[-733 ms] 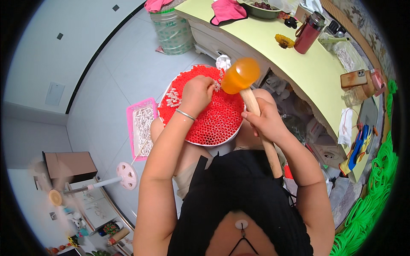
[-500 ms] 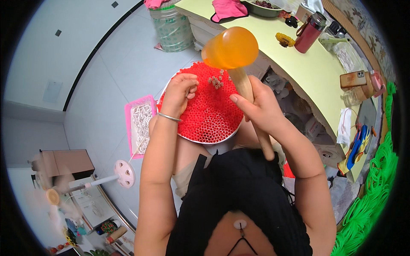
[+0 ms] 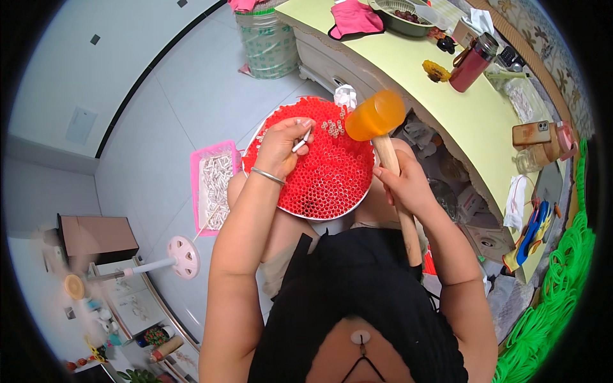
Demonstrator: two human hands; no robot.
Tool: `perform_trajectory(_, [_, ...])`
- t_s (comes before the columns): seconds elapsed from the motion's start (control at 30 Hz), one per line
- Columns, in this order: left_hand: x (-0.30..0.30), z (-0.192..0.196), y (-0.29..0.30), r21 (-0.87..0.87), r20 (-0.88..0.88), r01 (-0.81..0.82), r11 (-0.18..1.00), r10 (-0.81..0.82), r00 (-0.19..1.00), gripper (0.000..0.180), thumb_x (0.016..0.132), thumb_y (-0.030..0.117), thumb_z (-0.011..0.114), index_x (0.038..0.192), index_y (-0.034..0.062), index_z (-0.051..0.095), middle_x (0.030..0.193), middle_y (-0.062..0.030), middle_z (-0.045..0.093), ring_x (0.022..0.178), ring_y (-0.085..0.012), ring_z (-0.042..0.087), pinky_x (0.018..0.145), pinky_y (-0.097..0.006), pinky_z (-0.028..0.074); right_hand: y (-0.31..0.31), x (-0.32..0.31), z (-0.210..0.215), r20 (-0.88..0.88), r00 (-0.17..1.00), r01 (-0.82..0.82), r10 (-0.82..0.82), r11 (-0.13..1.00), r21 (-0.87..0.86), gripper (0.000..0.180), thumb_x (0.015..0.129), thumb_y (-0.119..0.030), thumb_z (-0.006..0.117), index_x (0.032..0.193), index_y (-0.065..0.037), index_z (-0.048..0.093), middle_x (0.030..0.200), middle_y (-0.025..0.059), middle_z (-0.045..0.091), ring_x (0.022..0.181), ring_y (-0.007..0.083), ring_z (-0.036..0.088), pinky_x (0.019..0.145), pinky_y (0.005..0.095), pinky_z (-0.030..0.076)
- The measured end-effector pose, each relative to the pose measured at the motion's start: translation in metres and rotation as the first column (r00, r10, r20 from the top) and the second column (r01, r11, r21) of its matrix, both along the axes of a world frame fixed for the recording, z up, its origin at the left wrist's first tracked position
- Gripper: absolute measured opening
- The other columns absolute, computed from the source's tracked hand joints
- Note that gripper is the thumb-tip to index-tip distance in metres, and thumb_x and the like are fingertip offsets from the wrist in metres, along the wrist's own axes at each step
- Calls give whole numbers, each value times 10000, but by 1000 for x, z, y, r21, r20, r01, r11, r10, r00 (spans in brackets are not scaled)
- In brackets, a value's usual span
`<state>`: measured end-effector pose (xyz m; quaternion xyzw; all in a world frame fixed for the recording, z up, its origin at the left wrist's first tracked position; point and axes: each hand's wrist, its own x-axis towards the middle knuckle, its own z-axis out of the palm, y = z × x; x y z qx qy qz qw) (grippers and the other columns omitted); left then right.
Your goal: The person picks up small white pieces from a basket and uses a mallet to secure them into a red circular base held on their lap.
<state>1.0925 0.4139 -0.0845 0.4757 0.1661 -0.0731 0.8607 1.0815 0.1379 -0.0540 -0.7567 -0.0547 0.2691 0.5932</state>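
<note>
Pinching a white stick in fingertips of the left hand, over packed red tubes; wrapping fingers of the right hand around an orange-headed mallet. Risks bruised fingertips from a careless swing.

Red tubes, orange mallet head (tan handle), pink basket.

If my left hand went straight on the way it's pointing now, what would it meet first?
Probably the red tubes, toward their far side; your left hand, holding a small white stick, points away and slightly right across them. Its height above them is unclear, so it might pass over.
</note>
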Motion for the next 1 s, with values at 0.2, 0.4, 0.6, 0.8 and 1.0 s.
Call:
perform_trajectory(0.2, [19, 0, -8, 42, -29, -5, 999, 6, 1000, 52, 896, 55, 622, 930, 18, 635, 764, -39, 621, 600, -95, 553, 412, -185, 362, -12, 0, -15, -21, 998, 68, -66, 991, 119, 286, 909, -167, 636, 1107, 8, 525, 717, 42, 568, 436, 112, 512, 386, 240, 410])
perform_trajectory(0.4, [8, -3, -1, -125, -75, -12, 992, 3, 997, 92, 935, 72, 571, 964, 0, 620, 754, -35, 563, 554, -76, 468, 401, -180, 322, -9, -7, -11, 353, 932, -38, 81, 991, -126, 432, 839, -277, 667, 1131, 25, 566, 916, 230, 654, 884, 368, 646, 812, 423, 494])
perform_trajectory(0.6, [14, -6, 2, 89, -8, 4, 996, -3, 1000, 78, 919, 83, 599, 914, 12, 631, 667, -9, 539, 492, -67, 412, 405, -199, 293, -14, -5, -46, 534, 837, -53, 115, 990, -130, 420, 865, -316, 685, 1116, -2, 566, 846, 151, 645, 700, 232, 622, 648, 346, 502])
perform_trajectory(0.8, [13, 4, 0, 720, 159, -55, 692, -87, 984, 69, 847, 87, 681, 848, 20, 665, 693, -17, 603, 591, -95, 530, 530, -225, 415, -10, -3, -32, 150, 988, -33, 42, 997, -65, 356, 850, -187, 694, 1097, 24, 548, 862, 125, 638, 752, 193, 623, 680, 319, 501])
perform_trajectory(1.0, [14, 12, -12, 962, 178, -95, 258, -321, 930, 103, 791, 75, 709, 869, 19, 672, 755, -102, 649, 690, -170, 615, 662, -302, 492, -3, -6, -28, 8, 1000, -5, 4, 994, 105, 283, 888, -137, 659, 1085, 18, 527, 736, 43, 574, 491, 96, 516, 439, 234, 426])
